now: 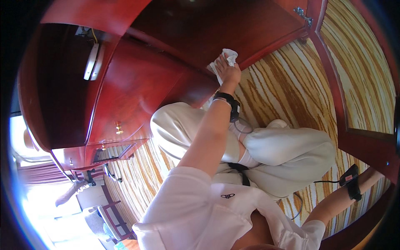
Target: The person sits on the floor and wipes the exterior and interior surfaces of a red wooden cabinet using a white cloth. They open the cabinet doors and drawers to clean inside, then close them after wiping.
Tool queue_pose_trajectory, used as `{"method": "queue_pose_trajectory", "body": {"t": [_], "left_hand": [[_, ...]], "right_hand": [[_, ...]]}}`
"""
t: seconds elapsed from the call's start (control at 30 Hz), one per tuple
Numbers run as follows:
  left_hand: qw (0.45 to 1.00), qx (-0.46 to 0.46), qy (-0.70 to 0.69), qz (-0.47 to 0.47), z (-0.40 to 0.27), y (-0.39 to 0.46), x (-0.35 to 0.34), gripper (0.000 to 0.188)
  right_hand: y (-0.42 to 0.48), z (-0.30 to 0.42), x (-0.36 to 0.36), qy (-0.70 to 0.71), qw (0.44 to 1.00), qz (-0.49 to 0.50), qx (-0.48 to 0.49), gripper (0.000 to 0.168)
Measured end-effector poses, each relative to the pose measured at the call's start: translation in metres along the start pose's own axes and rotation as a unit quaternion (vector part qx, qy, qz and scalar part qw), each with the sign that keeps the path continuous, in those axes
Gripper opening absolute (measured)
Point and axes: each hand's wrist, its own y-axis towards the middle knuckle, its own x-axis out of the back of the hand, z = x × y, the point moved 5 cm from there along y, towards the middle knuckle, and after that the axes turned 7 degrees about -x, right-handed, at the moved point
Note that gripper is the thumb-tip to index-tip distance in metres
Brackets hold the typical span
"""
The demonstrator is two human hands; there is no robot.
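Observation:
My left hand (229, 71) holds a crumpled white cloth (231, 56), its back towards me and its fingers spread over it. The cloth lies against the dark red wooden surface inside an open cabinet (200, 34), near the front lower edge. My right forearm reaches to the far right, where the red wooden frame of a door (359, 150) hides my right hand. A black strapped device (231, 106) sits on my left wrist, and another (353, 187) on my right.
Striped carpet (281, 87) lies under my bent legs. Left of the open cabinet are a closed cabinet door with a brass knob (119, 128) and a dark open recess holding a white device (91, 62). A metal hinge (303, 15) shows at upper right. A chair (114, 222) stands lower left.

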Motion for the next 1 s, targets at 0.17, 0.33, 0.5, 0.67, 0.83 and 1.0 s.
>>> {"method": "queue_pose_trajectory", "body": {"t": [0.17,0.33,0.5,0.67,0.83,1.0], "left_hand": [[0.972,0.091,-0.115,0.184,0.03,0.007,0.0,0.064],[0.961,-0.197,-0.142,0.128,-0.067,-0.07,0.09,0.039],[0.951,-0.23,-0.175,0.112,-0.09,-0.164,0.161,0.023],[0.861,-0.005,-0.457,0.222,-0.053,-0.197,0.193,0.048],[0.761,-0.047,-0.574,0.299,0.001,-0.188,0.27,0.069],[0.907,-0.177,-0.026,-0.382,-0.021,-0.175,0.371,0.052]], "right_hand": [[0.006,-0.004,-0.022,0.063,0.997,0.024,-0.027,0.031],[0.005,-0.008,-0.004,0.073,0.997,-0.004,-0.029,0.036],[-0.056,0.072,0.043,0.177,0.98,-0.09,0.001,0.041],[-0.176,0.316,-0.03,0.467,0.768,0.421,0.122,0.068],[-0.249,0.429,-0.046,0.707,0.506,0.491,-0.063,0.056],[-0.248,0.472,-0.085,0.756,0.549,0.348,-0.081,0.045]]}}
